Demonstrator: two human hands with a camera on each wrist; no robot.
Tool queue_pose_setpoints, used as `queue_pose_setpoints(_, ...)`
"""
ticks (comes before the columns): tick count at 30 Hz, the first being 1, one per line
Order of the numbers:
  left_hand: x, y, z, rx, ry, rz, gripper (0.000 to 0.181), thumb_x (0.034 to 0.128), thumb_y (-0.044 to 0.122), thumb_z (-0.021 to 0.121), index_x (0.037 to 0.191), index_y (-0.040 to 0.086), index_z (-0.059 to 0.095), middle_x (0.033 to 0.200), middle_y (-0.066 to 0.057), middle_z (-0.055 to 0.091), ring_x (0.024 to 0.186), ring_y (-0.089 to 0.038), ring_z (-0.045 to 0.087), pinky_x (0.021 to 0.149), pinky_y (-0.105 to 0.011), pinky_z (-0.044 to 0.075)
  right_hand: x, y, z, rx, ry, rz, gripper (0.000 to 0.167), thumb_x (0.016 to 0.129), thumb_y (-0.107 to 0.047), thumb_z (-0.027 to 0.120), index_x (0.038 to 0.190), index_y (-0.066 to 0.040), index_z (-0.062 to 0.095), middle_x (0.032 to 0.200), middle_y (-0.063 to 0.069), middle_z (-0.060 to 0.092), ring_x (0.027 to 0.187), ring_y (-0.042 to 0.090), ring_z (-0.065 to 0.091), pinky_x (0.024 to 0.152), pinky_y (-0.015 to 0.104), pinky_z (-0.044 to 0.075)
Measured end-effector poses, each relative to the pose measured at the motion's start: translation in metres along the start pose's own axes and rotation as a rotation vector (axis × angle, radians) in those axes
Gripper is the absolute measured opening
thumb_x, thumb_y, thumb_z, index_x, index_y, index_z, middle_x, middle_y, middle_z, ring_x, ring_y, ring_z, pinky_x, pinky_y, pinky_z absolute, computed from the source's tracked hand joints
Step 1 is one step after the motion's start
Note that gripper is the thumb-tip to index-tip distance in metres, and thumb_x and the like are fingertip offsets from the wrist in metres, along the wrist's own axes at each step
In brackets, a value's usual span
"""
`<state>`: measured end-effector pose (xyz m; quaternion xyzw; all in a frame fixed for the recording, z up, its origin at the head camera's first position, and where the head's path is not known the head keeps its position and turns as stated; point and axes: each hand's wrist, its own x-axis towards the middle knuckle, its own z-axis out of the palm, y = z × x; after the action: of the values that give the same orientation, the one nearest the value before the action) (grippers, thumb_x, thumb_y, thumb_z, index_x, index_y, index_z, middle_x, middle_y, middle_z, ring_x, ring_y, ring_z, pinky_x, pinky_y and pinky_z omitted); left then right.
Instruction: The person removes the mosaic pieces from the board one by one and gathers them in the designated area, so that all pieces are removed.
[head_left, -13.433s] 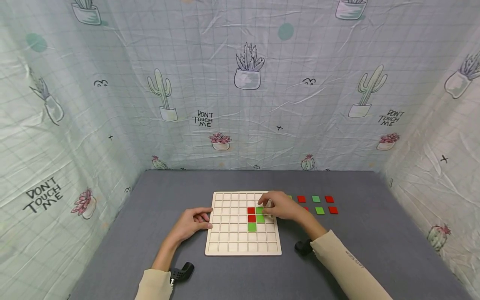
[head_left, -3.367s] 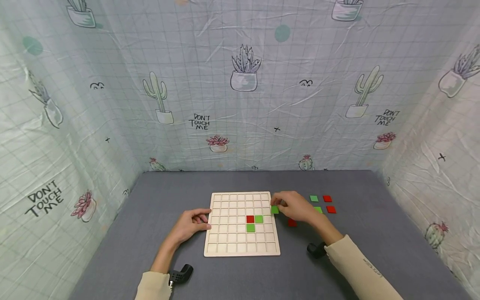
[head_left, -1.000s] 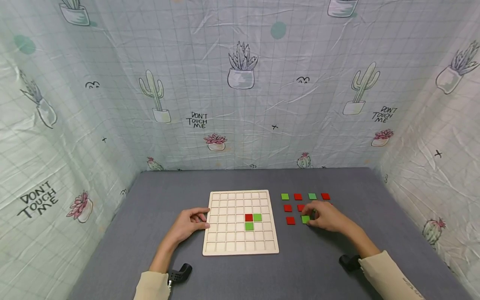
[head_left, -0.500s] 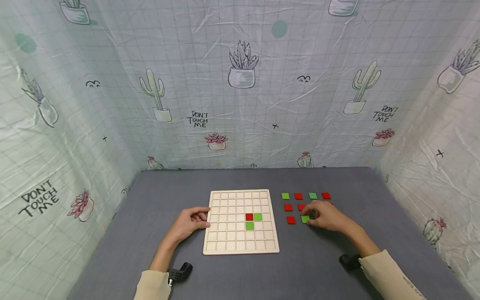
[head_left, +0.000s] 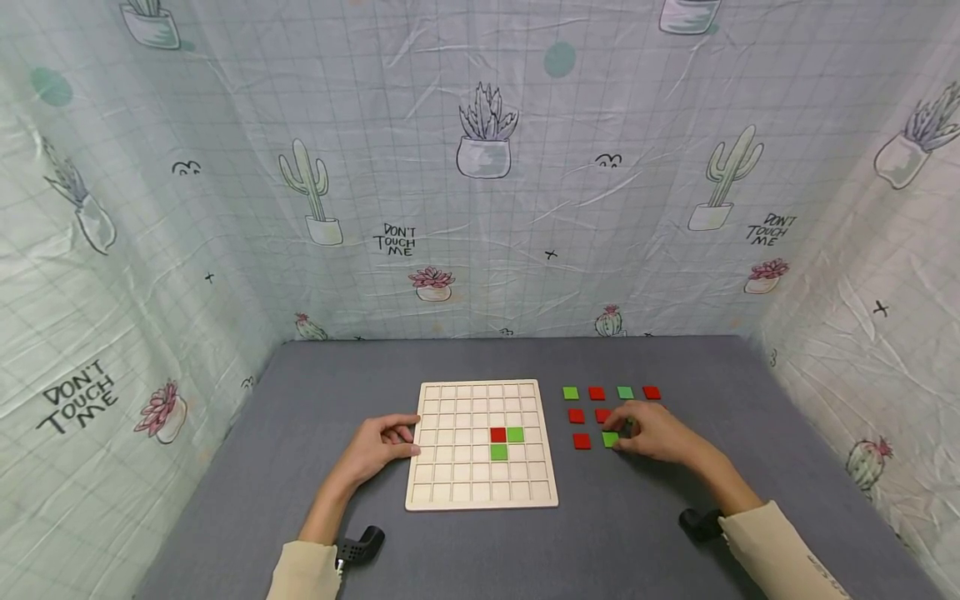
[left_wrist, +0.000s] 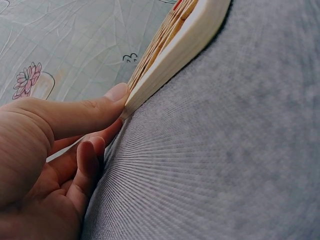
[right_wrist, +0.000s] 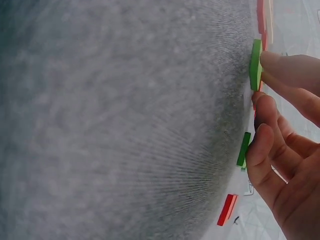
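Note:
A pale wooden grid board lies on the grey table. One red tile and two green tiles sit in its cells, right of centre. My left hand touches the board's left edge with thumb and index finger spread apart; its other fingers are loosely bent in the left wrist view. Right of the board, my right hand pinches a green square tile between thumb and fingers at the table surface. In the right wrist view the thumb meets that green tile. The hand partly hides other tiles behind it.
Several red and green tiles stand in rows right of the board, among them a green tile, a red tile and a red tile left of the pinched one. A printed cloth hangs around the table.
Over the longer span, a red and a green tile left the board. My right hand carried the green one from the board's right edge to the tile rows. The last second shows little movement.

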<state>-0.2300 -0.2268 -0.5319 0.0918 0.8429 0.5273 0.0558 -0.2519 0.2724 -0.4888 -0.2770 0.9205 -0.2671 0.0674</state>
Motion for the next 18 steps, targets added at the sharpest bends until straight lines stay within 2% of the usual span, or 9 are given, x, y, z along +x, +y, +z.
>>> queue_pose_setpoints(8,-0.001,0.001,0.0,0.005,-0.004,0.002,0.051,0.0847,0.01,0.085,0.132,0.001,0.068,0.094,-0.011,0.069,0.071,-0.011,0.057,0.067,-0.024,0.048,0.006,-0.007,-0.001,0.019,0.033,0.025,0.025,0.087,-0.01,0.08,0.112,-0.006,0.075,0.105,0.007,0.075,0.06,0.002,0.053,0.061,0.024,0.048)
queue_pose_setpoints(18,-0.001,-0.002,0.001,0.001,0.009,0.02,0.051,0.0837,0.011,0.086,0.131,0.001,0.069,0.093,-0.011,0.069,0.07,-0.01,0.055,0.066,-0.023,0.047,0.023,-0.021,0.002,0.01,0.034,-0.037,0.023,0.092,-0.011,0.077,0.114,-0.005,0.073,0.1,0.005,0.072,0.066,0.0,0.053,0.065,0.025,0.049)
